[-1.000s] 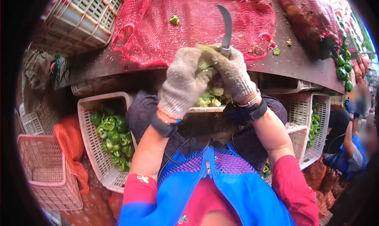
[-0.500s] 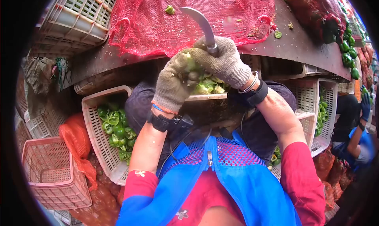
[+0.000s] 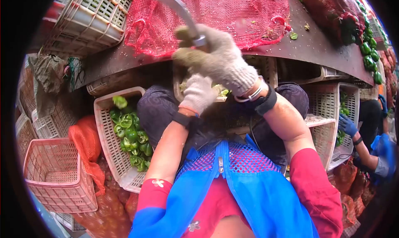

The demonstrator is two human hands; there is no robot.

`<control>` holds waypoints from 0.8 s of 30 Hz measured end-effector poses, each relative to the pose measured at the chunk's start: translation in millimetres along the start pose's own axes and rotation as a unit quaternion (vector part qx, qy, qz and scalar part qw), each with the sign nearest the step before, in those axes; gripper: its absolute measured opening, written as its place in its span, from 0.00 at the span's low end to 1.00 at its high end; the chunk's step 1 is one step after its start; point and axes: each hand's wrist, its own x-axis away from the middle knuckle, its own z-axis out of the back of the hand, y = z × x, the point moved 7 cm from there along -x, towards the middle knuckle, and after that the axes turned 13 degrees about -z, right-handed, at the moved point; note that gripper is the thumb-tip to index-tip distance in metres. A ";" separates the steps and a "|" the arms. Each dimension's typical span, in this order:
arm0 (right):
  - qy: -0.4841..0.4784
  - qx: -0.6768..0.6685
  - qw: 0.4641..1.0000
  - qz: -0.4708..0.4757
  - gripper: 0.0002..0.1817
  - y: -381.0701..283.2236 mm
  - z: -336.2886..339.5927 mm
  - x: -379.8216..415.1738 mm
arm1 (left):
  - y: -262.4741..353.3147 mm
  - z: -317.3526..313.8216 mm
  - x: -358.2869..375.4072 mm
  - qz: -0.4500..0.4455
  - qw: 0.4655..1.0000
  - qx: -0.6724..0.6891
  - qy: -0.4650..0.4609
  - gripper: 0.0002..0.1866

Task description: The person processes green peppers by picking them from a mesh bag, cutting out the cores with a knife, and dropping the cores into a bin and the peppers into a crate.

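A large red mesh sack (image 3: 232, 13) lies spread on the dark metal table (image 3: 320, 57) across the top of the frame, with stacked white slatted crates (image 3: 89, 17) at upper left. Left of centre, a long white perforated plastic basket (image 3: 112, 155) holds halved green peppers (image 3: 131, 136); an empty pink basket (image 3: 54, 175) sits at lower left, and another white basket (image 3: 328, 138) stands at right. At centre, the gloved right hand (image 3: 222, 59) is closed around the handle of a curved steel knife (image 3: 176, 7), blade pointing to the upper left. Below it, the gloved left hand (image 3: 199, 92) reaches into a small white tray of pepper trimmings (image 3: 220, 90); its grip cannot be told
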 end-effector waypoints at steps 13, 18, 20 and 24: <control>0.306 -0.236 0.912 -0.134 0.13 13.4 211.1 51.5 | 45.1 59.8 -44.4 -0.261 0.952 -0.113 -0.111 0.35; 0.291 -0.286 0.902 -0.142 0.15 12.4 227.3 55.3 | 22.0 71.5 -82.0 -0.074 0.988 0.092 -0.097 0.30; 0.315 -0.250 0.904 -0.147 0.13 11.2 232.7 52.5 | 1.6 68.7 -101.5 -0.008 0.994 0.100 0.047 0.30; 0.328 -0.201 0.907 -0.173 0.13 19.0 234.8 50.0 | -16.9 16.6 -131.7 0.011 0.936 0.129 0.327 0.28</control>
